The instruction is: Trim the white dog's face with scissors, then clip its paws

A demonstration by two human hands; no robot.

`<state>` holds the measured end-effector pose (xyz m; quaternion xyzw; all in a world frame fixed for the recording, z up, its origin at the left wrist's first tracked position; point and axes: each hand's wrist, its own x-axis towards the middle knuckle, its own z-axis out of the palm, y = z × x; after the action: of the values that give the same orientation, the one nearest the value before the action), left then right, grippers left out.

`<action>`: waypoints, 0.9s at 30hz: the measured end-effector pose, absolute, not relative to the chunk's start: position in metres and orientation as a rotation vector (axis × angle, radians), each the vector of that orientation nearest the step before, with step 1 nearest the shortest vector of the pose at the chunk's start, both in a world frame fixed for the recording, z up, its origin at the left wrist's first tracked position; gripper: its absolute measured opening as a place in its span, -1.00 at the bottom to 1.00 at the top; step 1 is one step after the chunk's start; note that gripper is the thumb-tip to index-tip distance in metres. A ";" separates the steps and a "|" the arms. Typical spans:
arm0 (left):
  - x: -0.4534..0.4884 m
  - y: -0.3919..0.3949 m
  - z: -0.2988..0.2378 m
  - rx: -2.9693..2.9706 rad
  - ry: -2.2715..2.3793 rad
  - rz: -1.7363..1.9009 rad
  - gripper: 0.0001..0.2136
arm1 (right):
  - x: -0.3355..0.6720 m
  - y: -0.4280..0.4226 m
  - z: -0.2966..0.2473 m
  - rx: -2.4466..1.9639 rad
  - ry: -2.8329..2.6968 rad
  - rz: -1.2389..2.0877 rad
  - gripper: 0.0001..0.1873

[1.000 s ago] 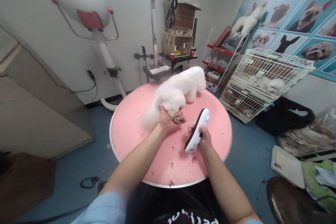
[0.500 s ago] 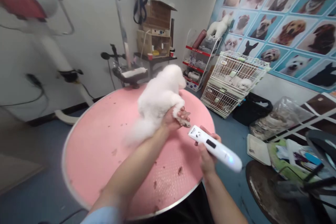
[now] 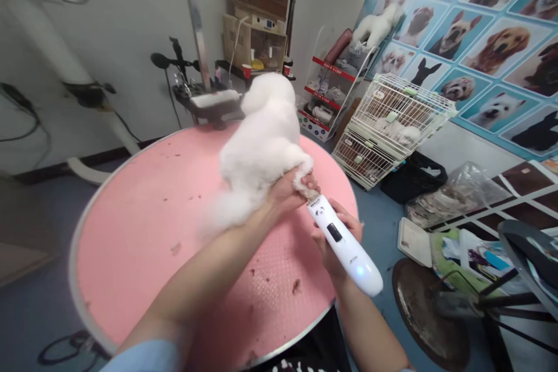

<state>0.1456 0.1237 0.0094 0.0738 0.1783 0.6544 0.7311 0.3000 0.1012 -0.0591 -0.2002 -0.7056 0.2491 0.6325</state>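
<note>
A small fluffy white dog (image 3: 261, 139) stands on a round pink grooming table (image 3: 143, 232), facing away from me. My left hand (image 3: 285, 192) is closed around its raised hind paw (image 3: 304, 177). My right hand (image 3: 337, 238) grips a white electric clipper (image 3: 344, 244) with a lit blue dot near its rear end. The clipper's head touches the underside of the held paw. Bits of trimmed hair lie scattered on the pink surface.
A white wire cage (image 3: 387, 128) leans by the right wall under dog posters. A red-edged shelf rack (image 3: 331, 93) and cardboard boxes (image 3: 257, 17) stand behind the table. A grooming arm post (image 3: 194, 17) rises at the table's back. A dark stool (image 3: 427, 314) and clutter sit at right.
The view swung right and closer. My right hand turned the clipper around and brought its head up to the paw. My left hand kept hold of the paw.
</note>
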 end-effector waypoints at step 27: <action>0.156 0.120 0.028 0.155 0.488 1.396 -0.52 | 0.297 0.103 -0.053 -0.419 -1.757 -0.088 -0.60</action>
<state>0.1558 0.1198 0.0283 0.0707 0.2220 0.6356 0.7361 0.2970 0.1029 -0.0532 -0.1821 -0.7636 -0.0384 0.6183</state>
